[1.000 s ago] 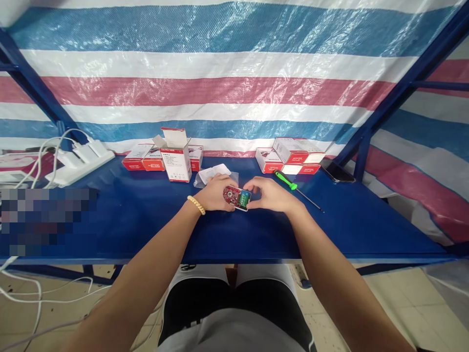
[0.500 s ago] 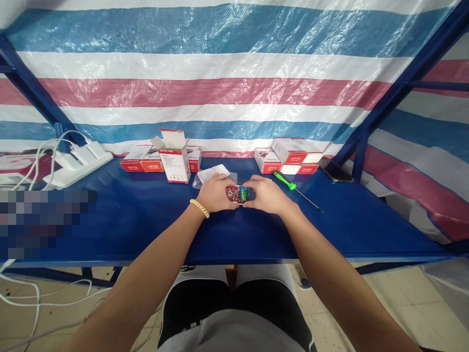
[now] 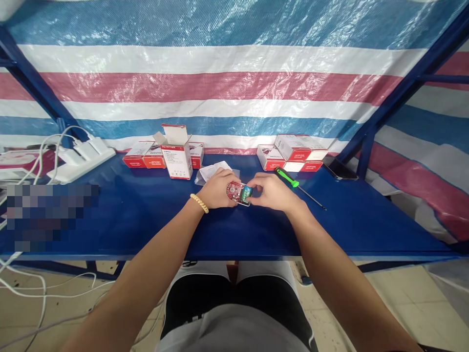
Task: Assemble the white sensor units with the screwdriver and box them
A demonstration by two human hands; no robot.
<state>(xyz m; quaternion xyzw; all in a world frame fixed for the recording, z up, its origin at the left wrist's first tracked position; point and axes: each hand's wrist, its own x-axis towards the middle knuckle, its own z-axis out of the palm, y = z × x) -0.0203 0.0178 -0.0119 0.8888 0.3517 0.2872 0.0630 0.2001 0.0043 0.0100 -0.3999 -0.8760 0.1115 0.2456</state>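
Observation:
A small device (image 3: 239, 192) with a red circuit board and a green-blue battery at its right end rests just above the blue table (image 3: 146, 215). My left hand (image 3: 217, 188), with a beaded bracelet on the wrist, grips the device's left side. My right hand (image 3: 273, 191) pinches its right end, fingertips on the battery. Behind my left hand lies a clear plastic bag with white paper (image 3: 214, 171).
An open red-and-white box (image 3: 177, 152) stands upright behind flat boxes (image 3: 143, 155). More stacked boxes (image 3: 293, 151) sit at the back right. A green-handled screwdriver (image 3: 296, 186) and a dark phone (image 3: 340, 168) lie right. A white power strip with cables (image 3: 78, 159) is left.
My right hand's fingers closed in on the battery end of the device. Both hands and the device stayed in nearly the same spot; my head view tilted slightly.

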